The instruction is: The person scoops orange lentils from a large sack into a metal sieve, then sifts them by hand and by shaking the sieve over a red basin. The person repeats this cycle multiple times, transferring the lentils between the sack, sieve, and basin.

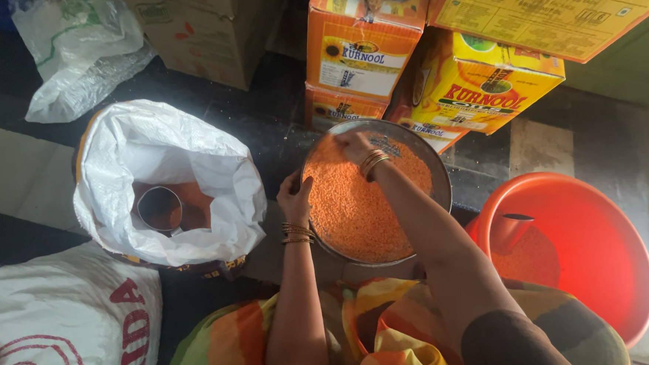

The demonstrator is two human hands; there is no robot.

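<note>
While the person's lap, draped in striped orange, green and yellow cloth (392, 334), fills the near edge of the view, the left hand (294, 197) closes over the near-left rim of a round metal tray (439, 170), fingers curled against it; the right hand (354, 146) lies farther in, fingers spread flat on the orange lentils (355, 203) heaped across that tray; gold bangles ring both wrists; to the right stands a red plastic tub (603, 264) holding a red scoop and more lentils; to the left an open white sack (160, 154) holds a metal cup (159, 208); nearer left lies a printed white bag (58, 330); beyond the tray, orange and yellow cartons (482, 85) are stacked on the dark floor.
</note>
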